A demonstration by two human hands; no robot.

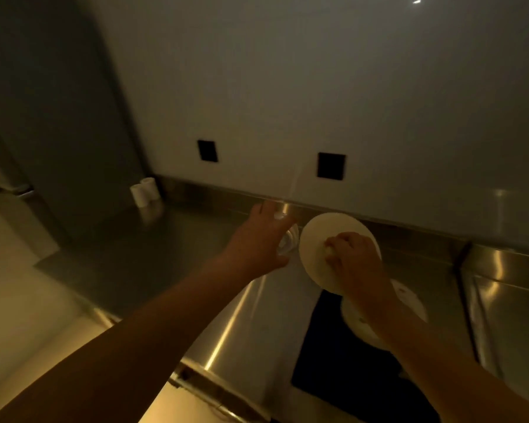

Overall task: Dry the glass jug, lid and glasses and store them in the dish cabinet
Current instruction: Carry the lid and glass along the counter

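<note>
Steel bench (153, 239) carries a dark mat (333, 346) near right, likely for draining. Right hand (348, 254) grip clamped on the white lid's (318, 236) knob, lifting it clear (blurry); left hand (257, 239) fingers curl round a glass (287, 239) just left, steadying it.

**Bench clearance: open to the left, crowded at centre-right**

Steel bench (153, 239) bare across its left and middle stretch; wide passage there. Two small white cups (144, 190) stand in the far left corner against the dark tall panel (58, 117). Rear limit: low steel upstand (220, 190) below the wall. Centre: left hand (257, 239) over a clear glass (287, 239), just beside a white round lid (324, 242) gripped by the right hand (355, 257); narrow gap between glass and lid. Dark mat (333, 361) near the front edge, with a second white disc (406, 300) under the right forearm. Raised seam (468, 264) on the right.
</note>
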